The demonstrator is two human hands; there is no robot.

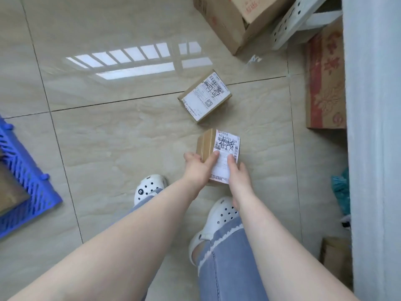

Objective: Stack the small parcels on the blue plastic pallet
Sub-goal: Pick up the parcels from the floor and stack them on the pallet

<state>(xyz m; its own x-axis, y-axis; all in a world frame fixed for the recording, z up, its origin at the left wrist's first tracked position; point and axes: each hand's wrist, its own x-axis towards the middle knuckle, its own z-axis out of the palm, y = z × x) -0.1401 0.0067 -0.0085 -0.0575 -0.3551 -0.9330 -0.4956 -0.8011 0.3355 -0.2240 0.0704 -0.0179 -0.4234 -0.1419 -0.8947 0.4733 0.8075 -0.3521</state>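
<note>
A small brown parcel [219, 146] with a white shipping label is held above the tiled floor in both hands. My left hand [198, 170] grips its near left side, thumb on the label. My right hand [237, 174] grips its near right edge, thumb on top. A second small labelled parcel [205, 96] lies on the floor just beyond it. The blue plastic pallet [28, 181] shows at the left edge, with a brown box [9, 187] lying on it.
Large cardboard boxes [227, 18] and a red-printed carton [325, 79] stand at the back right beside a white perforated rack [301, 20]. A pale wall or curtain [375, 127] runs down the right. My feet in white clogs [149, 187] stand on the tiles below the parcel.
</note>
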